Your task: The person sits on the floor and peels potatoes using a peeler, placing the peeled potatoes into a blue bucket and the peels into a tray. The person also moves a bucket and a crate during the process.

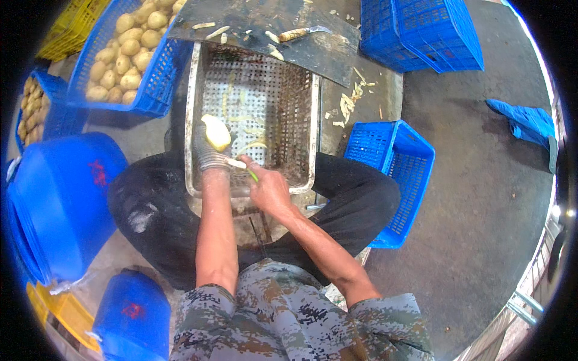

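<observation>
Over a dirty white perforated plastic crate [312, 135] between my knees, my left hand [208, 149], in a grey knitted glove, holds a peeled potato [217, 133]. My bare right hand [270, 187] grips a peeler with a green handle [253, 175], close below the potato near the gloved wrist. A pale strip of peel [235, 163] lies at the tool's tip. The peeler's blade cannot be made out. Inside the crate are several thin peel strips [254, 145].
A dark board [253, 18] bearing a wooden-handled knife [298, 34] and peel scraps lies across the crate's far end. Blue crates of potatoes [149, 101] stand left, blue barrels [67, 203] nearer. An open blue crate [393, 153] sits by my right knee.
</observation>
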{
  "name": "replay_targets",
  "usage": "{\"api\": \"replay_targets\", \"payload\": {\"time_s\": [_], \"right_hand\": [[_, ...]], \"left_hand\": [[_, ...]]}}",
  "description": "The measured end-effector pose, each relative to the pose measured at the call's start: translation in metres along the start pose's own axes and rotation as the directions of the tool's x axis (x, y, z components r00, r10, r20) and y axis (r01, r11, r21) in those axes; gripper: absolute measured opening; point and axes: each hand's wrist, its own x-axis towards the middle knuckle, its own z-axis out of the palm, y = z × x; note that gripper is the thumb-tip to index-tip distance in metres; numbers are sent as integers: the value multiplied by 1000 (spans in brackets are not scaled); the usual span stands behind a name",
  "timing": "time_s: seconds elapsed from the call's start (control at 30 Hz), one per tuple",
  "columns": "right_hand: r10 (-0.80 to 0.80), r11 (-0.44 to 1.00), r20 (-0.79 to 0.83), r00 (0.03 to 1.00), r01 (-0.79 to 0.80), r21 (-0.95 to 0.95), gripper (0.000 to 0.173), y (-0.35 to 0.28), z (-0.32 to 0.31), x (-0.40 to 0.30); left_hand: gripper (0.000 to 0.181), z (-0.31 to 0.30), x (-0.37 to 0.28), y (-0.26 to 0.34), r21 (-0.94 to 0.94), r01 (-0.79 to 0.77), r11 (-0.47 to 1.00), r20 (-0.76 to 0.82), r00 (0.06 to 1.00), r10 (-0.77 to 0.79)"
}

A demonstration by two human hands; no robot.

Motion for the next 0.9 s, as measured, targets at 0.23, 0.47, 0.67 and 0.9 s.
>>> {"api": "replay_targets", "payload": {"time_s": [0.23, 0.47, 0.67, 0.9], "right_hand": [[-45, 998, -197, 979, 54, 43, 50, -7, -9, 45], [-5, 997, -270, 963, 25, 69, 49, -3, 44, 8], [-67, 987, -402, 913, 119, 105, 54, -13, 18, 24], [-77, 991, -189, 979, 53, -126, 55, -6, 28, 16]], "left_hand": [[38, 6, 1, -2, -223, 85, 971, 4, 996, -86], [35, -3, 3, -5, -103, 65, 993, -150, 985, -80], [35, -5, 17, -4, -257, 44, 965, -64, 996, -62], [35, -6, 17, -9, -114, -38, 993, -77, 997, 29]]}}
